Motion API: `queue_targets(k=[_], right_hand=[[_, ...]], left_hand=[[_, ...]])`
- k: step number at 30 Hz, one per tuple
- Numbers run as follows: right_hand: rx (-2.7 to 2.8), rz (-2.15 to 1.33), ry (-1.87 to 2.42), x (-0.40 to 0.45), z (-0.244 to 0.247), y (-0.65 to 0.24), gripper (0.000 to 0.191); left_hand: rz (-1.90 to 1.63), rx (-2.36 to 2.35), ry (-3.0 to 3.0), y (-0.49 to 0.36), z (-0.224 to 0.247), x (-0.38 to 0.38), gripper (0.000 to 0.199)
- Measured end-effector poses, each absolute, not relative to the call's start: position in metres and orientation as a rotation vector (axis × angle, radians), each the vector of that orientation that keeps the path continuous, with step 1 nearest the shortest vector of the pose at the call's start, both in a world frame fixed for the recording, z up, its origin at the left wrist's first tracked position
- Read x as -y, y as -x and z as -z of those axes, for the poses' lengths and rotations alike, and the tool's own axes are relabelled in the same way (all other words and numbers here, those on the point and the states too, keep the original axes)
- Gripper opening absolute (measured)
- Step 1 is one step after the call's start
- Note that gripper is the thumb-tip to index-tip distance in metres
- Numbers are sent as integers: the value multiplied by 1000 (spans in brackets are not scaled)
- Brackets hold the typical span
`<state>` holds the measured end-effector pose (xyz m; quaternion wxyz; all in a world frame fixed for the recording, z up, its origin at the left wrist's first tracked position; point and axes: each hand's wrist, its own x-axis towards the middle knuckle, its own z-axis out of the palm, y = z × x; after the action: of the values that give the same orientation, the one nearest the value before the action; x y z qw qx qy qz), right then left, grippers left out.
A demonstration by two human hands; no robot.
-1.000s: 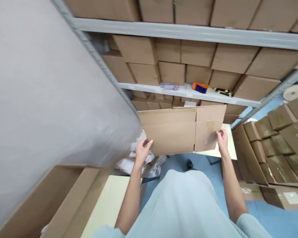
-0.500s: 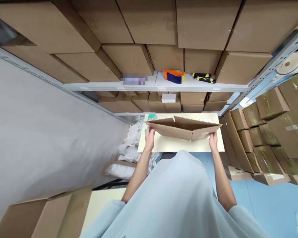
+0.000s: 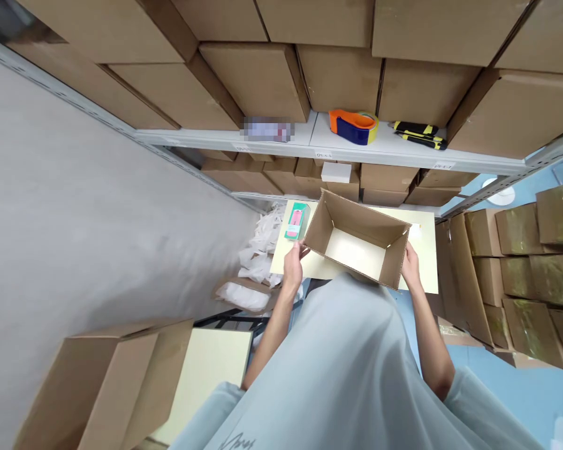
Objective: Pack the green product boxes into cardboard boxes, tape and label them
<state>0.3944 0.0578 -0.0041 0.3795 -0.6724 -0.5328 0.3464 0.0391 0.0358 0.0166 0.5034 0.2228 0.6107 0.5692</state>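
Note:
A brown cardboard box (image 3: 361, 222) is unfolded into a rectangular frame above the pale yellow tabletop (image 3: 428, 262). The tabletop shows through its open bottom. My left hand (image 3: 293, 267) grips the near left corner, thumb and fingers pinched on the cardboard. At the right end wall, my right hand (image 3: 410, 265) holds the box, its fingers partly hidden behind the side. A small green-and-pink packet (image 3: 295, 220) lies on the tabletop, just left of the box and beyond my left hand.
Above the tabletop, a shelf (image 3: 304, 131) bears stacked cartons, an orange-and-blue tape dispenser (image 3: 354, 128) and black-and-yellow utility knives (image 3: 420, 134). White packing material (image 3: 265, 247) is heaped at left. Taped cartons (image 3: 520, 269) stand at right, and an open carton (image 3: 117, 375) at lower left.
The box has gone from nearly flat to opened out into a rectangle, tilted toward me at its right end. The green-and-pink packet has come into fuller view. My view has shifted slightly.

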Motion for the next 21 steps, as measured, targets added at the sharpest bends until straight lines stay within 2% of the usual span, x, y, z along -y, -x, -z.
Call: queue_targets(k=[3,7,10,12,17,21], right_hand=[[1335,-888,1746,-62,-22,-399,61],[1489,-845,1870,-56,-69,-398,66],[1708,-736,1942,-53,-97,-392,49],[1811,-597,1932,-58,-108,-388,38],[1960,-304,1917,-89,-108,-380,44],[2034,-457,1967,-107,-92,-373,43]], left_hand=[[-1347,-1612,-790,-29,-45,-45,36],[-1185,-1801,-1088,-23,-74,-61,20],[-1185,-1833,-1134,-24,-84,-65,7],[-1214,-1813,-1098,-28,-88,-63,6],[-1122,-1757,-1168,-42,-91,-51,13],[-1050,-1641,-1389,-54,-87,-50,21]])
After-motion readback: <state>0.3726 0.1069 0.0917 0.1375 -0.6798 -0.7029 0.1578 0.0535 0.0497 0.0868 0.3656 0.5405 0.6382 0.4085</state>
